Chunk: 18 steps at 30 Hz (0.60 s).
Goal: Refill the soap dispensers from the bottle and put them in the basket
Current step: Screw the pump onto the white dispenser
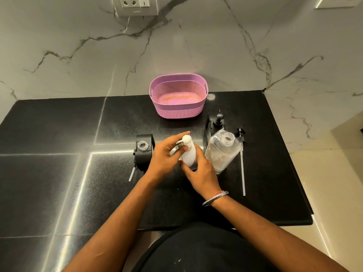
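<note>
A white pump bottle (189, 154) stands on the black counter (59, 134) in the middle. My left hand (166, 157) grips its pump head from the left. My right hand (200, 173) holds the bottle's lower body from the right. To the left stands a black dispenser (144, 154) with its neck open and no pump in it. To the right a clear dispenser bottle (223, 152) stands open-necked, its pump with the long tube (241, 154) lying beside it on the counter. Behind it stands another black dispenser (217, 121) with its pump on. The pink basket (177, 110) sits at the back with nothing inside.
A tube (132, 173) sticks out from beside the left black dispenser. The counter ends at the right (290, 163) and near my body. A marble wall rises behind, with a socket plate (135, 5) at the top.
</note>
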Tool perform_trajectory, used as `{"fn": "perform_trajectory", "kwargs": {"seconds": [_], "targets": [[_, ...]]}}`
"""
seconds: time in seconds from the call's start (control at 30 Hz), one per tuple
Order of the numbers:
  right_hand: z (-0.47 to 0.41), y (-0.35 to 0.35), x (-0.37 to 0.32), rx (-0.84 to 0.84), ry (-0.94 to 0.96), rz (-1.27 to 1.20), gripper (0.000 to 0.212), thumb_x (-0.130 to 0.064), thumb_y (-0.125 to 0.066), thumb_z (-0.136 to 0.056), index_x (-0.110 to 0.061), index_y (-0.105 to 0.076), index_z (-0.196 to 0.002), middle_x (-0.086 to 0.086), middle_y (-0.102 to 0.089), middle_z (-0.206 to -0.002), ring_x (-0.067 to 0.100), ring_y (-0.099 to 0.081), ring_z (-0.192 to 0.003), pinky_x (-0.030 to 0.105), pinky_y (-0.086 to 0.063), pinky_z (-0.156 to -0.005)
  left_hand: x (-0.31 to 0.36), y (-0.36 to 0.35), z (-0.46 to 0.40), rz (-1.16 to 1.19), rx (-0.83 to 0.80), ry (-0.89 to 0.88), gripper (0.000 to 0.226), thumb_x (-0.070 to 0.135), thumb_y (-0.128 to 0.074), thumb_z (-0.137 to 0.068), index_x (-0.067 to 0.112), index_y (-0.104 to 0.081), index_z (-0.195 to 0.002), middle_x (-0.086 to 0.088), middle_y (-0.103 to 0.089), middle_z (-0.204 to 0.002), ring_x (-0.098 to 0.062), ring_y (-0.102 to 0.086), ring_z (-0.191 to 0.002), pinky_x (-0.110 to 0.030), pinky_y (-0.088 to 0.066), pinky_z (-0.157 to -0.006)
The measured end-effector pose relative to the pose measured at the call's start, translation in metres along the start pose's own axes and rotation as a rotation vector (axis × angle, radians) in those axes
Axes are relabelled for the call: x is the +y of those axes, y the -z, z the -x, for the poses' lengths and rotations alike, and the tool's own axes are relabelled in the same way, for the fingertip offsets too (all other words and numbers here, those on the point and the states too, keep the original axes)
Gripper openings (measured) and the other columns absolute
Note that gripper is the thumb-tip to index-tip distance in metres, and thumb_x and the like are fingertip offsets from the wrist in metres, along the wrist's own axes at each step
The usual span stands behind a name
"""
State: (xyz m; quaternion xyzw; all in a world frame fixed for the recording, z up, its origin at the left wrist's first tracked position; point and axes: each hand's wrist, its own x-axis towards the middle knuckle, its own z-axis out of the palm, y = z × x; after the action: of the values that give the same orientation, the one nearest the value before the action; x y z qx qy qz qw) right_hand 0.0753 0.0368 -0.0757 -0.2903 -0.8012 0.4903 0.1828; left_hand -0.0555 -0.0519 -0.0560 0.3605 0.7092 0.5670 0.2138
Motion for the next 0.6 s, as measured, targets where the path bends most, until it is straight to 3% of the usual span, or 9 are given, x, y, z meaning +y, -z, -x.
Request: {"fn": "perform_trajectory", "kwargs": {"seconds": [0.07,0.13,0.3,0.4,0.47,0.53,0.6], "targets": [[0.000,0.000,-0.002,-0.007,0.000,-0.001,0.070,-0.040,-0.072,-0.095,-0.030,-0.038,-0.155,-0.011,-0.063,-0.128,0.005,-0.064,-0.110,0.031,-0.059,-0.093,0.002,0.004,-0.001,0.017,-0.084,0.007,0.051,0.007,-0.067,-0.102,0.022,-0.057,-0.150,0.005,-0.068,-0.142,-0.013,-0.060,-0.138,-0.047,-0.046,-0.120],[0.001,0.001,-0.002,-0.009,0.001,-0.017,0.070,-0.041,-0.073,-0.095,-0.031,-0.039,-0.155,-0.012,-0.064,-0.128,0.004,-0.065,-0.110,0.029,-0.059,-0.092,0.003,0.002,-0.001,0.016,-0.054,-0.003,0.067,0.008,-0.072,-0.098,0.022,-0.046,-0.159,0.006,-0.064,-0.146,-0.010,-0.056,-0.141,-0.037,-0.044,-0.120],[0.000,0.000,0.002,-0.029,-0.012,-0.022,0.076,-0.028,-0.077,-0.091,-0.029,-0.038,-0.156,-0.006,-0.067,-0.132,0.009,-0.068,-0.111,0.033,-0.059,-0.093,-0.005,-0.015,0.005,-0.117,0.171,0.007,0.097,0.033,-0.097,-0.075,0.031,-0.046,-0.158,0.011,-0.067,-0.114,-0.012,-0.061,-0.120,-0.016,-0.039,-0.110],[0.001,0.000,0.002,-0.011,0.005,-0.002,0.069,-0.031,-0.075,-0.093,-0.027,-0.041,-0.153,-0.006,-0.067,-0.130,0.010,-0.066,-0.114,0.027,-0.056,-0.092,-0.010,-0.019,0.000,-0.146,0.208,0.004,0.087,0.033,-0.093,-0.080,0.033,-0.047,-0.155,0.014,-0.074,-0.110,-0.008,-0.064,-0.120,-0.036,-0.035,-0.120],[0.001,0.000,0.001,-0.007,0.012,-0.015,0.070,-0.033,-0.074,-0.094,-0.028,-0.040,-0.154,-0.007,-0.066,-0.132,0.007,-0.065,-0.115,0.025,-0.056,-0.092,-0.011,-0.013,-0.003,-0.145,0.115,0.051,0.081,0.033,-0.086,-0.089,0.035,-0.042,-0.157,0.019,-0.075,-0.119,0.002,-0.059,-0.130,-0.053,-0.015,-0.130],[0.000,0.000,0.000,-0.008,0.008,-0.017,0.069,-0.035,-0.074,-0.094,-0.029,-0.039,-0.155,-0.008,-0.065,-0.132,0.006,-0.065,-0.114,0.028,-0.059,-0.092,-0.011,-0.004,-0.005,-0.129,-0.033,0.086,0.075,0.033,-0.076,-0.098,0.034,-0.035,-0.161,0.029,-0.071,-0.127,0.011,-0.048,-0.139,-0.057,0.005,-0.131],[-0.001,-0.001,0.001,-0.011,0.007,-0.010,0.069,-0.037,-0.074,-0.095,-0.030,-0.039,-0.154,-0.008,-0.064,-0.132,0.007,-0.065,-0.114,0.031,-0.060,-0.091,-0.013,0.003,-0.007,-0.109,-0.161,0.092,0.074,0.034,-0.066,-0.104,0.037,-0.024,-0.165,0.034,-0.063,-0.137,0.004,-0.041,-0.148,-0.055,0.009,-0.131]]}}
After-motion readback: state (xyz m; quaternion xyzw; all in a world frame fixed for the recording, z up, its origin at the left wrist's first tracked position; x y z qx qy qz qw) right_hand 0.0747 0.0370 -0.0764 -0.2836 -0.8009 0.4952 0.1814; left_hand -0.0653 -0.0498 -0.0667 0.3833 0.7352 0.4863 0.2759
